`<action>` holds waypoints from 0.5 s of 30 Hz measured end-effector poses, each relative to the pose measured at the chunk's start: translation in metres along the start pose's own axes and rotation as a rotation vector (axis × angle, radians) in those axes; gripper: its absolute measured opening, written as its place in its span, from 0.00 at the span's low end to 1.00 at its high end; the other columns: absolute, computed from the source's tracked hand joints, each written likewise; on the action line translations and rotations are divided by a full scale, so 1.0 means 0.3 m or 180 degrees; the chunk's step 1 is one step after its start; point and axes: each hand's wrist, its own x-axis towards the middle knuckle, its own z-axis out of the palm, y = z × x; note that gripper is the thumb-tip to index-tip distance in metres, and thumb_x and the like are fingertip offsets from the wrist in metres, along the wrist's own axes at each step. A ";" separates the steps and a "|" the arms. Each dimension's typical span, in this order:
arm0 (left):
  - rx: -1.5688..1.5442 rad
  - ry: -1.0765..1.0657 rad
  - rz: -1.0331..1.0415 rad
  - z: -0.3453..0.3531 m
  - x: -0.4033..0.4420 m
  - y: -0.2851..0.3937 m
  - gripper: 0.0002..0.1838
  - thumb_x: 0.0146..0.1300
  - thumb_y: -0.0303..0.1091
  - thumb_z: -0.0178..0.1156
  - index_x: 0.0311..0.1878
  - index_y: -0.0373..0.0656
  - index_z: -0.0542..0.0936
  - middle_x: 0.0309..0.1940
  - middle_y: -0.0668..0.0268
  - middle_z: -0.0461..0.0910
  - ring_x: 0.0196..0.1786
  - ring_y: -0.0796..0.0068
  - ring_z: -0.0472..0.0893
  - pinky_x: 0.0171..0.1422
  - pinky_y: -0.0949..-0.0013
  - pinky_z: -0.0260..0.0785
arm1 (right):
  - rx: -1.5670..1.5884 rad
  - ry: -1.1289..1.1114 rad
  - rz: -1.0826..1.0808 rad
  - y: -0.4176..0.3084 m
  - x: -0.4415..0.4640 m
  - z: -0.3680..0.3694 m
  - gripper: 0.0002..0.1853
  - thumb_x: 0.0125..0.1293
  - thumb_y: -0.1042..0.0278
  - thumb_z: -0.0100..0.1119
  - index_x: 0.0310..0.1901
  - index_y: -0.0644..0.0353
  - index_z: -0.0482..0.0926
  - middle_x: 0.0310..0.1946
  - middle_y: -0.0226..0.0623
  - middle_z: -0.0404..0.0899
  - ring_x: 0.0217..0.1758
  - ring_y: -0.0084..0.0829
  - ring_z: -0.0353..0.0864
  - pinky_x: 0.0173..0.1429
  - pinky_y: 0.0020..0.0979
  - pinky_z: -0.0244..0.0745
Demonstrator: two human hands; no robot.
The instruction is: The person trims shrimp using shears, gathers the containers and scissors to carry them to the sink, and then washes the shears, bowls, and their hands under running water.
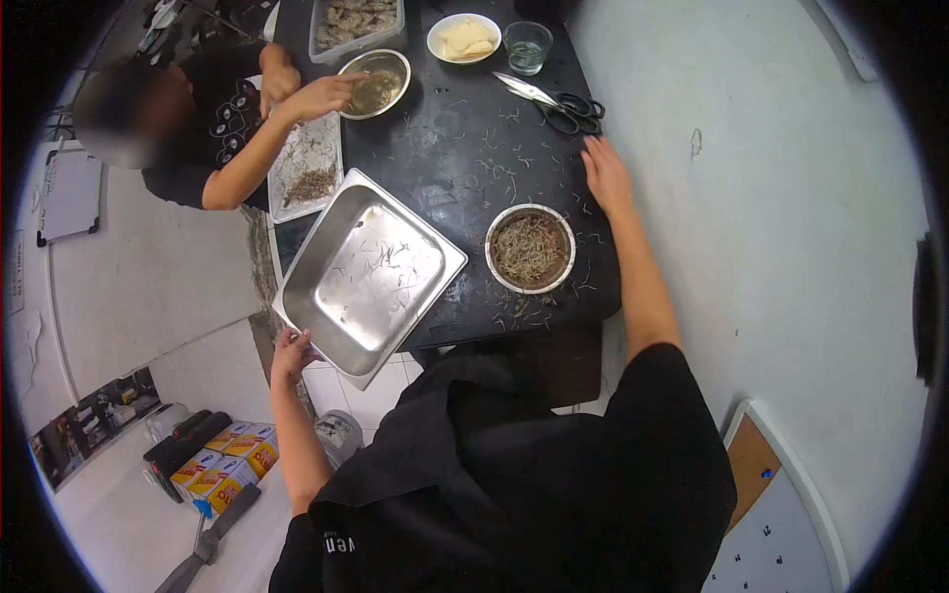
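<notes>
My left hand (pixel 292 356) grips the near left corner of a deep steel tray (pixel 341 267), which sits turned at the table's front edge with thin scraps scattered inside. My right hand (pixel 605 170) is at the table's right edge with fingers extended, holding nothing, just below the black-handled scissors (pixel 563 107). A round metal bowl (pixel 532 249) full of thin, pale brown strands stands between the tray and my right forearm.
At the left, a co-worker's hand (pixel 334 97) reaches into a metal bowl (pixel 395 74) of murky liquid, beside a white tray (pixel 331 148). Farther back are a plastic tub (pixel 356 25), a white bowl of pale slices (pixel 465 40) and a glass (pixel 528 49). Scraps litter the black table (pixel 435 168).
</notes>
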 end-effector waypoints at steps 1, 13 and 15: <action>-0.0011 0.0069 0.0051 -0.020 0.020 -0.022 0.10 0.60 0.34 0.60 0.39 0.44 0.69 0.32 0.65 0.76 0.26 0.73 0.78 0.28 0.68 0.78 | -0.0153 -0.0052 -0.0027 0.011 -0.080 -0.026 0.18 0.67 0.64 0.47 0.54 0.65 0.72 0.57 0.48 0.70 0.62 0.50 0.66 0.64 0.41 0.62; 0.2237 0.1578 0.1214 -0.164 0.057 -0.045 0.22 0.63 0.42 0.57 0.54 0.36 0.70 0.42 0.51 0.77 0.45 0.58 0.78 0.51 0.60 0.71 | 0.0530 -0.1204 -0.0051 -0.149 -0.511 -0.101 0.21 0.67 0.68 0.46 0.61 0.64 0.65 0.65 0.45 0.60 0.70 0.41 0.56 0.70 0.38 0.54; 0.3114 0.2657 0.2471 0.051 -0.054 0.105 0.20 0.61 0.35 0.59 0.53 0.34 0.72 0.46 0.52 0.76 0.48 0.56 0.76 0.57 0.61 0.65 | 0.0500 -0.0783 0.0011 -0.084 -0.506 -0.124 0.19 0.66 0.69 0.48 0.58 0.63 0.69 0.63 0.44 0.63 0.69 0.40 0.58 0.69 0.37 0.56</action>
